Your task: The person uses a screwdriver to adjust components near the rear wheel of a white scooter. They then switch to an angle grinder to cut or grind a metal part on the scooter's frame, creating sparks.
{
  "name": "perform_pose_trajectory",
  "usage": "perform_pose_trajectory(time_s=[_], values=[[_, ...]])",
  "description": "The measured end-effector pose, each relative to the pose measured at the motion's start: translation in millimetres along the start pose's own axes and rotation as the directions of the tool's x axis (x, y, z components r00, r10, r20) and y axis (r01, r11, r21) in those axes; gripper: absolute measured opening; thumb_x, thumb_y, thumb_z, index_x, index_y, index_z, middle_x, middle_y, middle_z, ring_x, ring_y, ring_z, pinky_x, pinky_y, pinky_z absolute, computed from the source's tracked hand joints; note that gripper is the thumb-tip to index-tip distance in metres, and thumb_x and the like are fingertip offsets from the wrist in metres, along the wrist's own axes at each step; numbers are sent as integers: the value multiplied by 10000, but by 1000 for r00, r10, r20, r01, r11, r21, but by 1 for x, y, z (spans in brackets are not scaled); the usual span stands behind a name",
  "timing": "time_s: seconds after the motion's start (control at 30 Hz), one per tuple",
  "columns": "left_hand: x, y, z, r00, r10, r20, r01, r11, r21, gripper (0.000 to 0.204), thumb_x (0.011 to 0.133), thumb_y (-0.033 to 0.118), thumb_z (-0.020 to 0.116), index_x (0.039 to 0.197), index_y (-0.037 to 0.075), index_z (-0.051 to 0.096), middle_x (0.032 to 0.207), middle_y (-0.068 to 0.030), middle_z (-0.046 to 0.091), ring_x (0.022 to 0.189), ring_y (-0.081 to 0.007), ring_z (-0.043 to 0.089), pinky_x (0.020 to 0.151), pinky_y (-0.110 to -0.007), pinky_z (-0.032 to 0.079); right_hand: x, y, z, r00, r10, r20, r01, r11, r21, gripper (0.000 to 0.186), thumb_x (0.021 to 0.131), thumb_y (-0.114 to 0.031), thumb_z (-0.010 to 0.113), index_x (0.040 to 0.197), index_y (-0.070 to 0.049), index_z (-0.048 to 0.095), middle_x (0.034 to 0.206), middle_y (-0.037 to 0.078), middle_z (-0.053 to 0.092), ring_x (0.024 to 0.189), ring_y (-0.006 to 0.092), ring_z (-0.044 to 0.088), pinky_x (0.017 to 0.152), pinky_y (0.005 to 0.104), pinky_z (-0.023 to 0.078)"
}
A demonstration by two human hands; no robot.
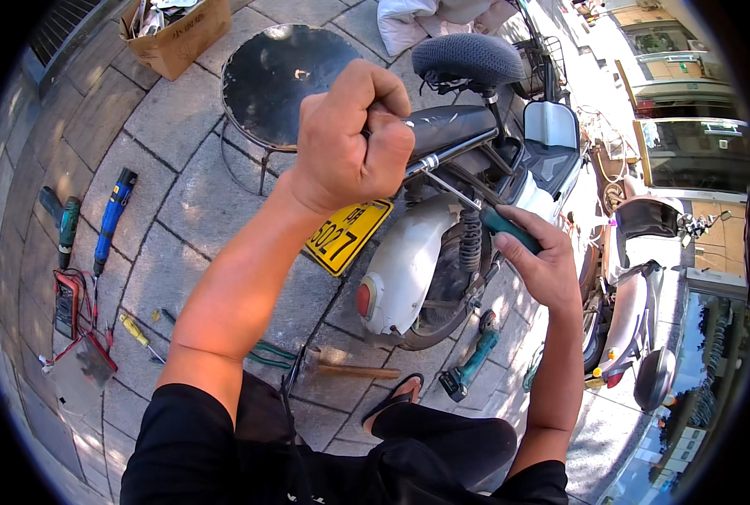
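Observation:
My left hand is closed in a fist above the tail end of a scooter, beside the metal tube of its rear rack. Whatever lies inside that fist is hidden. In my right hand is a screwdriver with a dark green handle. Its shaft slants up and left to the rack tube, and its tip seems to touch or lie close to the tube. Below are the white rear fender, a red tail light, a coil spring shock and a yellow number plate.
A round black-topped stool stands beyond my left forearm. Drills and small tools lie on the paving at left, including a green drill. A hammer and a teal power tool lie near my foot. Another scooter stands at right.

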State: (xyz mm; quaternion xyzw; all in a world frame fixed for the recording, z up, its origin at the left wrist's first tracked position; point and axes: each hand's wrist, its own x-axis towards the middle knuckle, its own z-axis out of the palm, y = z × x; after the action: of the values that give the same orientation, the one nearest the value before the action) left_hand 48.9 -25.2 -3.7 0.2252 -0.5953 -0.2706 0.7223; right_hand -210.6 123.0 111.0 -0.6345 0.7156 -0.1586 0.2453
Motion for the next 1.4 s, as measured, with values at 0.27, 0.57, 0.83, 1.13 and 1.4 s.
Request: perform_pose_trajectory(time_s=[0.27, 0.57, 0.83, 1.13, 1.4], values=[[-2, -1, -6, 999, -13, 45, 12, 1000, 24, 77, 915, 3, 545, 959, 11, 608, 810, -3, 559, 640, -56, 464, 595, -225, 409, 90, -100, -32, 958, 75, 276, 41, 920, -391, 370, 881, -132, 771, 1234, -22, 772, 920, 102, 780, 787, 142, 681, 755, 348, 564], [-2, 0, -9, 997, 13, 76, -16, 999, 33, 91, 903, -5, 532, 959, 1, 603, 807, -10, 578, 631, -50, 475, 584, -225, 419, 130, -151, -5, 888, -40, 459, 383, 616, -688, 297, 807, -162, 698, 1051, -31, 806, 750, 220, 689, 698, 354, 690, 736, 428, 578], [-3, -2, -13, 995, 27, 98, -31, 999, 36, 81, 916, -6, 547, 973, 5, 604, 796, -2, 571, 621, -46, 483, 577, -220, 431, 88, -127, 8, 959, -85, 272, 244, 737, -630, 241, 881, -166, 640, 971, 10, 779, 768, 222, 716, 795, 401, 733, 821, 477, 605], [0, -1, -11, 995, 41, 89, -44, 999, 24, 80, 926, -11, 557, 988, 12, 603, 786, 0, 564, 621, -45, 496, 574, -213, 433, 105, -148, 6, 903, -132, 408, 408, 561, -720, 169, 805, -100, 670, 891, 1, 774, 782, 206, 735, 810, 378, 756, 807, 461, 613], [-7, -5, -15, 995, -35, 96, 37, 999, -27, 64, 951, 4, 546, 1008, 8, 574, 763, 9, 562, 603, -29, 515, 559, -197, 424, 76, -126, 14, 942, -157, 298, 331, 591, -736, 215, 920, -176, 639, 908, -18, 785, 780, 182, 743, 756, 357, 756, 747, 445, 617]])
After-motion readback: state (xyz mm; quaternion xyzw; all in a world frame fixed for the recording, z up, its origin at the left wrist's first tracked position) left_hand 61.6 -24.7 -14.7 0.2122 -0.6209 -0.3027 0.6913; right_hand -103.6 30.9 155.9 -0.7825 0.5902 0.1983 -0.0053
